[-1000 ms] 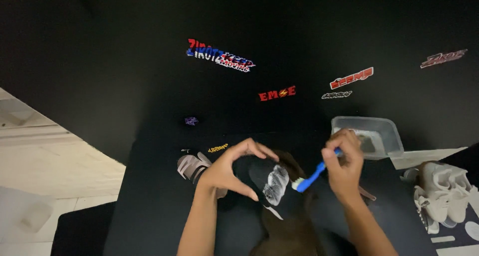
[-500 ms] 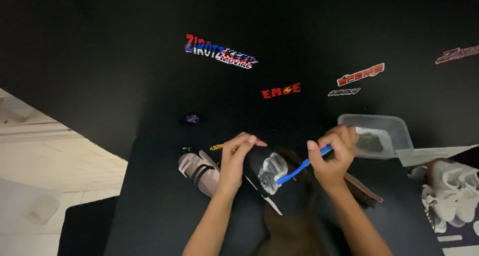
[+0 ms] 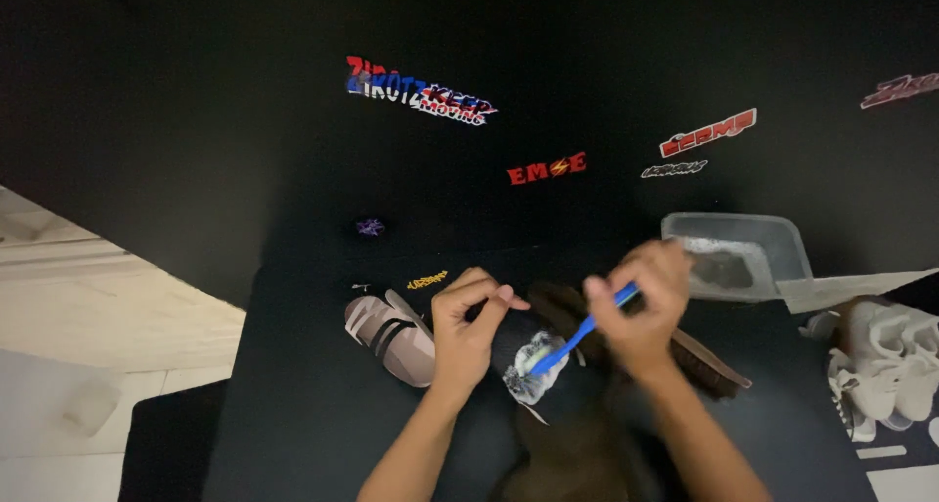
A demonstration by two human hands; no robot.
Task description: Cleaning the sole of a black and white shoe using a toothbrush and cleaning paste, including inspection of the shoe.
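My left hand [image 3: 468, 328] grips a dark shoe [image 3: 533, 360] with a pale foamy patch on its side, holding it on the black table [image 3: 293, 404]. My right hand [image 3: 641, 306] holds a blue toothbrush [image 3: 577, 334], its head pressed against the pale patch on the shoe. A grey striped shoe [image 3: 391, 338] lies just left of my left hand. A brown wooden brush [image 3: 709, 365] lies under and to the right of my right hand.
A clear plastic tub [image 3: 738, 252] with water stands at the right, by a pale cloth or paper. White shoes [image 3: 890, 360] lie at the right edge. A black wall with coloured stickers [image 3: 421, 89] rises behind. Tiled floor [image 3: 88, 326] shows at left.
My right hand has brought the toothbrush down and left onto the shoe. My left hand has closed tighter around the shoe.
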